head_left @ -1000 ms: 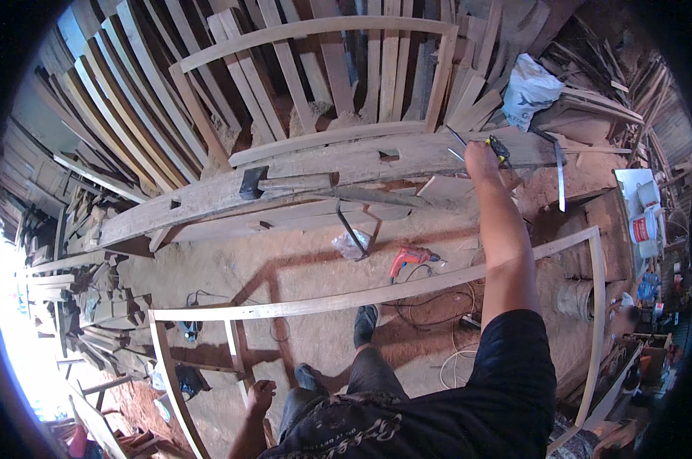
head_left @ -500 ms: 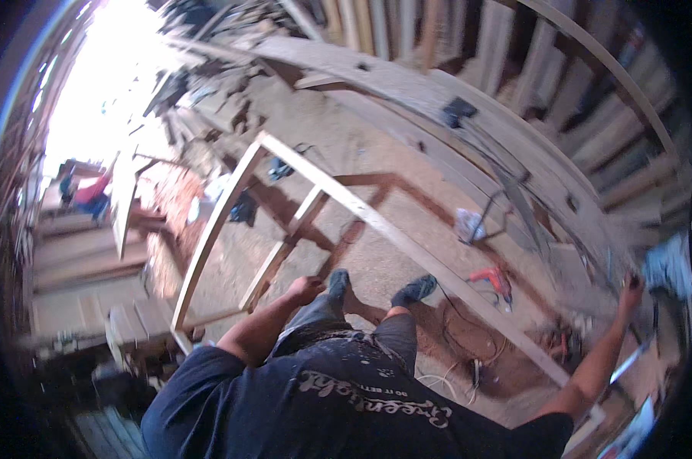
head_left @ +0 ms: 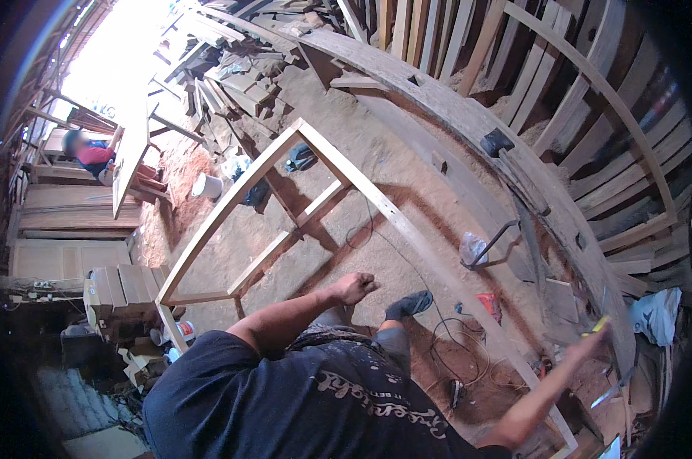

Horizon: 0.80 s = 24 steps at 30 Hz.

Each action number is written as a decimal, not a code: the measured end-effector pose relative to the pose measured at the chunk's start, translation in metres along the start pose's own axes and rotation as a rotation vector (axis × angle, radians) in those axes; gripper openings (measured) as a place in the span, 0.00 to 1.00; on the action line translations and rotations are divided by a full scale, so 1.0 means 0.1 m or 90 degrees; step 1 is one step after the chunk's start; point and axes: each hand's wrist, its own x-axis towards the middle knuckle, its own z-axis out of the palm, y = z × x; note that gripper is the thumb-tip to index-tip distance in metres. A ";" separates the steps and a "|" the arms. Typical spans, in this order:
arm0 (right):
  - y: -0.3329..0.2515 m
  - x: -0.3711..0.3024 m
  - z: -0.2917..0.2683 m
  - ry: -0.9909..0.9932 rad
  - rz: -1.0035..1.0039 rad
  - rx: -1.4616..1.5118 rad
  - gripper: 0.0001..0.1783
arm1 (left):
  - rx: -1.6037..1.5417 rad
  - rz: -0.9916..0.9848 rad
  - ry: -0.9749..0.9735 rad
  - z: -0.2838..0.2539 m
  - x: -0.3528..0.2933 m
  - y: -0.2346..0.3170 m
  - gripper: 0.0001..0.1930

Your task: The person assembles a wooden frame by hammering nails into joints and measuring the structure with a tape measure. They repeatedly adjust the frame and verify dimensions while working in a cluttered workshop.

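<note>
A large wooden frame (head_left: 384, 205) of pale bars lies before me, with a crossbar (head_left: 319, 203) inside it. My left hand (head_left: 354, 288) is held over the frame's opening with curled fingers; whatever may be inside is hidden. On the right, my outstretched right hand (head_left: 588, 344) is smeared by motion. A small yellow object (head_left: 597, 327) sticks out of its closed fingers, too blurred to name. That hand is beside the near end of the long wooden plank bench (head_left: 468, 115). On the floor past the frame's right bar lies a red power tool (head_left: 490, 306).
Cables (head_left: 457, 344) loop over the floor inside the frame. A black block-like thing (head_left: 497, 141) rests on the bench, and boards (head_left: 530, 73) lean behind it. A white bucket (head_left: 207, 186) stands farther left. Another person (head_left: 93, 153) is beside a wooden panel (head_left: 132, 164).
My right hand has drawn back from the bench's near end, and the yellow object now shows in it. My left hand has moved right and away from me. The view has shifted.
</note>
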 end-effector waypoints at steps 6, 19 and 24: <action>0.58 -2.61 -0.11 -0.456 -0.046 -0.052 0.25 | -0.281 0.202 -0.170 0.18 0.25 0.10 0.20; 0.22 -6.37 0.07 -0.582 0.030 -0.074 0.18 | -0.443 0.162 -0.235 0.03 -0.92 -0.65 0.25; 0.53 -6.65 -0.12 -0.680 0.100 -0.034 0.17 | -0.294 0.087 -0.345 -0.53 -1.28 -1.04 0.20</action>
